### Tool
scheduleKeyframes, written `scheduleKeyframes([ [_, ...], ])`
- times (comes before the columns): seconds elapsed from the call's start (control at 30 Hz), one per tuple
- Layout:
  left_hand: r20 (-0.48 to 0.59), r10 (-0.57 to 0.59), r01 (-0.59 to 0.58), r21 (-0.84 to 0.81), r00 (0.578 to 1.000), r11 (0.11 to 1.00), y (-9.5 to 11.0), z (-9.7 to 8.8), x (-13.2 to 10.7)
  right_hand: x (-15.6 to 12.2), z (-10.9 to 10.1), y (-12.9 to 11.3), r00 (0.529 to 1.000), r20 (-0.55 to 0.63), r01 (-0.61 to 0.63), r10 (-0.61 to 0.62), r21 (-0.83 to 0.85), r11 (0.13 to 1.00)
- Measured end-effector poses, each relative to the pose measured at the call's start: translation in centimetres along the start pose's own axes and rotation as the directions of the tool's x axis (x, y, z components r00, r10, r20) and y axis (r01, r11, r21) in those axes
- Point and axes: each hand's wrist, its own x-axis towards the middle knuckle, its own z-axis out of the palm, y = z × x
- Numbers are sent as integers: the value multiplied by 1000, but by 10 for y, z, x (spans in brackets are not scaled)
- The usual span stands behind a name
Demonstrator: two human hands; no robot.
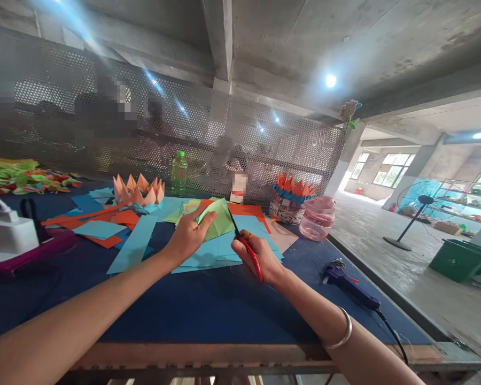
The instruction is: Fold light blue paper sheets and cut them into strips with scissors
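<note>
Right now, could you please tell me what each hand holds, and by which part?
The left hand holds green paper by its left side; the right hand holds scissors by the red handles.

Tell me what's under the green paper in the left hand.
Below the green paper held by the left hand, light-blue sheets show, with orange paper beyond them. Whatever the green paper and the hand cover can't be seen.

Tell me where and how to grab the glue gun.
Take the glue gun by its long handle, coming from the table's near edge: the handle slants that way, its cord trailing from the end, while the head points away, likely clear of the grip.
</note>
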Motion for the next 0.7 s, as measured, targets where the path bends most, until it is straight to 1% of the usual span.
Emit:
scheduleKeyframes([
  [0.07,20,12,-12,-7,1000,1000,-1,0,0,0,0,0,1000,-3,0,0,7,1000],
  [0.3,22,43,-43,-7,999,999,-3,0,0,5,5,7,998,-25,-57,58,31,998],
  [0.47,22,22,-22,-2,1000,1000,-1,0,0,7,8,10,995,-64,-76,77,28,997],
  [0.57,18,17,-17,4,1000,1000,0,-1,0,5,5,5,997,-61,-49,49,-8,999],
  [0.7,-10,-1,1,-5,1000,1000,3,-1,-1,2,0,0,998,-57,33,-37,-66,997],
])
